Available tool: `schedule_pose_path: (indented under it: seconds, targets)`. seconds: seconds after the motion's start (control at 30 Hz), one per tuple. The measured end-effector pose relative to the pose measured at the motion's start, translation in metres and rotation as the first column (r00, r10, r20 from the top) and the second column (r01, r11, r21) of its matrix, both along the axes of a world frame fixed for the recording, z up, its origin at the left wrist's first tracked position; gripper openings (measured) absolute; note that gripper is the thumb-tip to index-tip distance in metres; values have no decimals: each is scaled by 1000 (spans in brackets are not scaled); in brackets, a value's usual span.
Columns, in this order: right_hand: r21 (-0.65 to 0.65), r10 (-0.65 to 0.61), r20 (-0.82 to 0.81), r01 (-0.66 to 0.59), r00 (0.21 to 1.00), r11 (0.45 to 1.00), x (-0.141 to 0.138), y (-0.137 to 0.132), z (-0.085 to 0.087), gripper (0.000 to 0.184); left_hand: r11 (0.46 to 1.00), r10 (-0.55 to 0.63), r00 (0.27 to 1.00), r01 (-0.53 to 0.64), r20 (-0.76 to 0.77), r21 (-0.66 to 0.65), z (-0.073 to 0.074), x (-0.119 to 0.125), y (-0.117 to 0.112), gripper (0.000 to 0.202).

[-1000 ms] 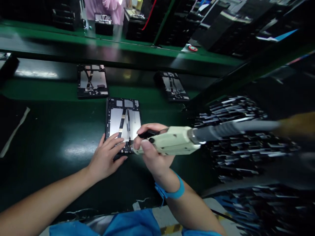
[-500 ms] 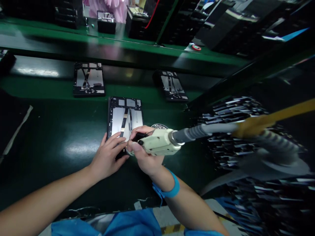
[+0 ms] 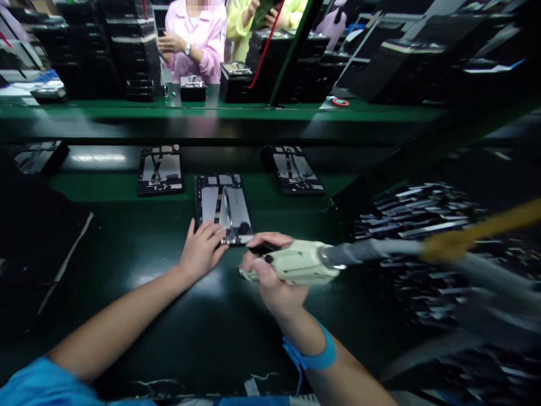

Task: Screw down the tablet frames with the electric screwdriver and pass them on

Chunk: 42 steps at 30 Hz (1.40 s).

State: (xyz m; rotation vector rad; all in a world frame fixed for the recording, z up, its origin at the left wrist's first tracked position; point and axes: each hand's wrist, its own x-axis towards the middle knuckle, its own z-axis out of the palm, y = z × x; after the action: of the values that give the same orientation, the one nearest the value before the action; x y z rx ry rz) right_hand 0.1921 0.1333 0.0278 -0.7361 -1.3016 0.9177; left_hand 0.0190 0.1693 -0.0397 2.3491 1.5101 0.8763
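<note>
An opened tablet [image 3: 240, 204] lies on the green work surface, its silvery inside and dark ribbon cables facing up. My left hand [image 3: 199, 252] rests on its lower left corner, fingers spread and lying over the frame, the thumb by the near edge. My right hand [image 3: 279, 293] is wrapped round a pale electric screwdriver [image 3: 302, 262], just off the tablet's near right corner. The tool's tip points left and is apart from the tablet. A grey cord [image 3: 372, 250] runs from its back end to the right. A blue wrist strap [image 3: 316, 349] circles my right wrist.
More opened tablets lie behind, one at left [image 3: 160, 171] and one at right [image 3: 296, 171]. Blurred stacks of dark parts [image 3: 414, 225] stand at right. A dark covered block [image 3: 38, 237] is at left. Across the bench, a person in pink [image 3: 211, 34] sits among stacked black trays [image 3: 133, 51].
The screwdriver in my right hand has moved right and away from the tablet, uncovering its near right corner. My left hand stays on the tablet. The camera view has tilted up.
</note>
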Motion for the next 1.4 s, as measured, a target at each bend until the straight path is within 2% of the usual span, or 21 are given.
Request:
schedule_pose_path:
  seconds: [0.07, 0.13, 0.2, 0.23, 0.27, 0.33, 0.43, 0.5, 0.6, 0.67, 0.77, 0.83, 0.9, 0.97, 1.03, 1.13, 1.2, 1.23, 1.3, 1.37, 1.4]
  targets:
    - [-11, -39, -29, 39, 999, 999, 10, 3, -1, 26, 997, 68, 998, -68, 0, 22, 4, 0, 50, 28]
    - [-26, -83, 23, 84, 996, 996, 19, 6, -3, 26, 985, 167, 986, -168, 12, 35, 11, -11, 96, 27]
    - [-40, -136, 97, 140, 986, 989, 26, 10, -6, 26, 949, 314, 949, -315, 43, 24, 23, -38, 131, 29]
    - [-41, -169, 119, 175, 979, 984, 29, 12, -6, 26, 913, 406, 912, -407, 64, 7, 30, -57, 142, 31]
    - [-42, -201, 128, 208, 971, 977, 31, 14, -7, 25, 861, 508, 857, -508, 87, -21, 38, -79, 151, 33]
    - [-44, -256, 119, 262, 959, 964, 35, 18, -5, 23, 718, 696, 708, -687, 121, -108, 53, -123, 158, 37]
    - [-46, -306, 127, 314, 943, 948, 39, 21, 1, 21, 542, 838, 533, -788, 119, -291, 66, -175, 160, 38]
    - [-26, -348, 162, 357, 923, 934, 42, 23, 4, 21, 471, 878, 462, -791, 125, -391, 67, -192, 160, 38]
    - [10, -427, 179, 432, 886, 902, 47, 27, 7, 20, 433, 901, 388, -764, 194, -479, 66, -198, 157, 35]
    - [12, -467, 144, 470, 872, 882, 52, 30, 8, 21, 443, 896, 348, -745, 277, -499, 70, -197, 151, 33]
    - [-5, -479, 79, 481, 874, 877, 59, 37, 7, 26, 478, 862, 291, -739, 415, -475, 84, -192, 132, 32]
    - [-8, -468, 45, 469, 882, 883, 63, 41, 4, 29, 520, 823, 277, -718, 495, -463, 93, -183, 111, 36]
    - [0, -469, 32, 470, 882, 883, 66, 44, 1, 30, 582, 781, 284, -656, 557, -481, 95, -165, 82, 41]
    - [10, -478, 39, 478, 877, 878, 67, 46, -2, 30, 639, 747, 296, -565, 595, -522, 88, -136, 46, 42]
    - [15, -477, 54, 477, 877, 879, 67, 47, -5, 30, 671, 733, 302, -466, 610, -576, 73, -99, 4, 44]
    - [28, -456, 72, 455, 887, 890, 65, 47, -9, 30, 696, 716, 316, -259, 623, -670, 44, -45, -58, 44]
    - [40, -456, 77, 454, 887, 890, 64, 47, -11, 30, 682, 717, 335, -156, 611, -715, 30, -24, -90, 49]
    - [44, -458, 76, 456, 886, 889, 63, 47, -12, 30, 676, 710, 387, -137, 589, -724, 27, -20, -101, 51]
    - [47, -459, 73, 457, 885, 888, 63, 46, -13, 30, 697, 646, 594, -200, 481, -689, 28, -24, -114, 52]
    - [50, -449, 76, 446, 890, 894, 62, 46, -14, 29, 801, 482, 830, -289, 279, -524, 41, -34, -115, 47]
    - [52, -441, 83, 438, 894, 898, 62, 45, -14, 29, 869, 364, 918, -274, 157, -413, 49, -38, -113, 42]
